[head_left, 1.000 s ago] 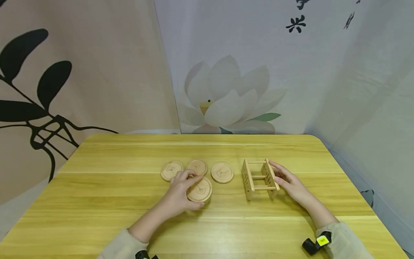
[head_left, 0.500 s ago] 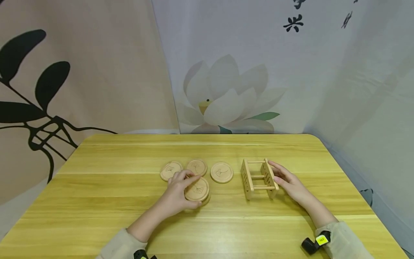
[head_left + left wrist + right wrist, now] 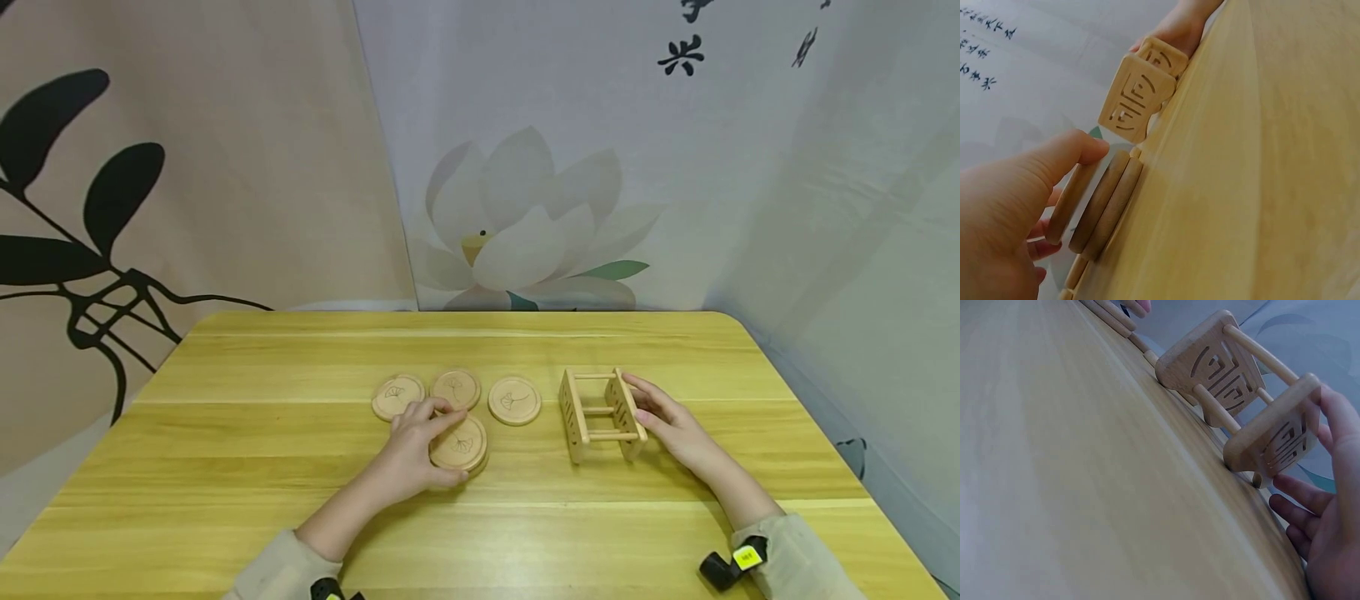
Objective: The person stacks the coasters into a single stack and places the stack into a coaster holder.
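Observation:
My left hand (image 3: 416, 446) pinches a round wooden coaster (image 3: 459, 443) by its edge, thumb on the near side and fingers on the far side. A leaf design is engraved on its top. In the left wrist view this coaster (image 3: 1072, 203) is apart from two stacked coasters (image 3: 1110, 203) beneath it. To the right, a small wooden coaster rack (image 3: 597, 435), with slotted side panels joined by rods, stands upright on the table. My right hand (image 3: 675, 425) holds its right panel, and in the right wrist view the fingers sit at that panel's (image 3: 1279, 434) edges.
Three single coasters lie flat behind the stack: a left one (image 3: 397, 397), a middle one (image 3: 456, 388) and a right one (image 3: 514, 400) nearer the rack. The wooden table (image 3: 525, 542) ends at a printed cloth backdrop (image 3: 315, 167).
My left hand has raised the top coaster slightly off the stack and shifted it a little left, then lowered it a touch. The right hand and the rack have stayed put.

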Action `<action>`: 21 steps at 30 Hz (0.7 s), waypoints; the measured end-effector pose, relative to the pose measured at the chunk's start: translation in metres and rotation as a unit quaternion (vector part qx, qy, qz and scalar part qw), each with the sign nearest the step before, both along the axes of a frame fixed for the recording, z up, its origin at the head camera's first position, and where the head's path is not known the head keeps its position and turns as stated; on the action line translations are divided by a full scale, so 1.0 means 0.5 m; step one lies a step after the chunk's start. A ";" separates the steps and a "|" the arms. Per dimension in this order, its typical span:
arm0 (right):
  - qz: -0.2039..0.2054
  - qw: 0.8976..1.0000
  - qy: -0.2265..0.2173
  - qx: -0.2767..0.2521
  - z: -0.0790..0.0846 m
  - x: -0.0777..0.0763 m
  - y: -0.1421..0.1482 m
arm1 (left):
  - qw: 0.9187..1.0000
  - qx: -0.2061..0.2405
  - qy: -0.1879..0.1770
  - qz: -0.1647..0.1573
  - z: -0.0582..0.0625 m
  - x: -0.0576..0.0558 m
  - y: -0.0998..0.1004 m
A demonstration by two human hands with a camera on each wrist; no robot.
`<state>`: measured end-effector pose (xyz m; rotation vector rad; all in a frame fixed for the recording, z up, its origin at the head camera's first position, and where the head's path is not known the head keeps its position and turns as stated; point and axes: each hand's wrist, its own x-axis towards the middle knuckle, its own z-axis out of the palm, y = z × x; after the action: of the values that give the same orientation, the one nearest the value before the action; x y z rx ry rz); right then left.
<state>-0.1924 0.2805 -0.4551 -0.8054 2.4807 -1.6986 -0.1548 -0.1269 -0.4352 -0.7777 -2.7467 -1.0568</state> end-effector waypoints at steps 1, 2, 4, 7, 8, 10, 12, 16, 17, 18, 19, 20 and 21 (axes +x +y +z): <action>0.000 1.000 0.000 0.000 0.000 0.000 0.000 | 1.000 0.000 0.000 -0.001 0.000 0.000 0.000; 0.001 1.000 -0.001 0.000 -0.001 0.000 0.000 | 1.000 -0.001 -0.002 -0.001 0.000 0.001 0.001; 0.002 1.000 0.000 -0.002 -0.001 0.000 0.000 | 1.000 -0.001 -0.006 -0.002 0.000 0.001 0.002; 0.004 1.000 0.001 -0.005 -0.001 0.000 0.001 | 1.000 -0.003 -0.010 -0.002 -0.001 0.002 0.003; 0.004 1.000 0.002 -0.006 -0.001 0.000 0.001 | 1.000 -0.003 -0.011 -0.003 -0.002 0.002 0.003; 0.006 1.000 0.001 -0.008 -0.001 0.000 0.001 | 1.000 -0.003 -0.011 -0.003 -0.003 0.002 0.003; 0.008 1.000 0.001 -0.009 -0.002 -0.001 0.001 | 1.000 -0.004 -0.009 -0.003 -0.004 0.002 0.002; 0.007 1.000 -0.001 -0.008 -0.001 -0.001 0.001 | 1.000 -0.007 -0.006 -0.003 -0.006 0.001 0.002; 0.006 1.000 -0.001 -0.007 -0.001 0.000 0.000 | 1.000 -0.007 -0.005 -0.003 -0.006 0.001 0.002; 0.005 1.000 -0.002 -0.006 -0.001 0.000 0.000 | 1.000 -0.006 -0.007 -0.003 -0.006 0.001 0.002; 0.003 1.000 -0.001 -0.005 0.000 0.000 0.000 | 1.000 -0.005 -0.009 -0.003 -0.005 0.001 0.002; 0.002 1.000 -0.001 -0.004 0.000 0.000 0.000 | 1.000 -0.004 -0.012 -0.004 -0.004 0.002 0.002; 0.001 1.000 -0.001 -0.004 0.000 -0.001 -0.001 | 1.000 -0.002 -0.014 -0.004 -0.004 0.002 0.002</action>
<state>-0.1927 0.2802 -0.4549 -0.8059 2.4742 -1.7080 -0.1539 -0.1257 -0.4371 -0.7806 -2.7728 -1.0716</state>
